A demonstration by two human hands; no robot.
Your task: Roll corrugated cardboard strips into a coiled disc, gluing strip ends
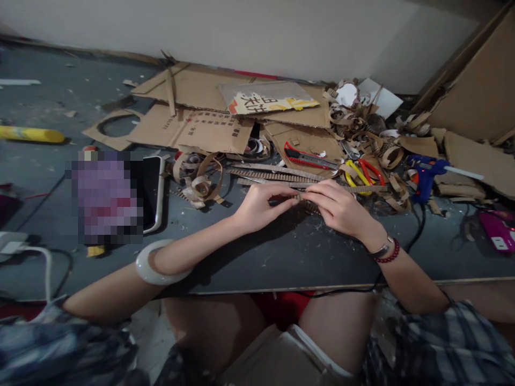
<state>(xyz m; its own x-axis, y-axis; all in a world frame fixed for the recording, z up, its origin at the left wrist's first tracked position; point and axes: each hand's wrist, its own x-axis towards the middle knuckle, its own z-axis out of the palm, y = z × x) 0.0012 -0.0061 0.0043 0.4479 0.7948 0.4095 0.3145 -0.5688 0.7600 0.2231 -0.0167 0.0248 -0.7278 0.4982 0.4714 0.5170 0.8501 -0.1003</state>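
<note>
My left hand (263,205) and my right hand (340,206) meet over a dark board (257,262) and both pinch a narrow corrugated cardboard strip (302,199) between fingers and thumbs. The strip lies flat and runs on to the right, past my right hand. Two more long cardboard strips (273,171) lie just beyond my fingers. A white bangle (155,265) circles my left forearm. My right wrist wears a watch and a red bead bracelet (385,252).
Flattened cardboard sheets (201,115) and curled offcuts (201,185) fill the far side. A red utility knife (308,157), yellow-and-red scissors (362,172) and a blue glue gun (424,174) lie to the right. A phone (151,190) rests at left, a yellow tube (32,134) far left.
</note>
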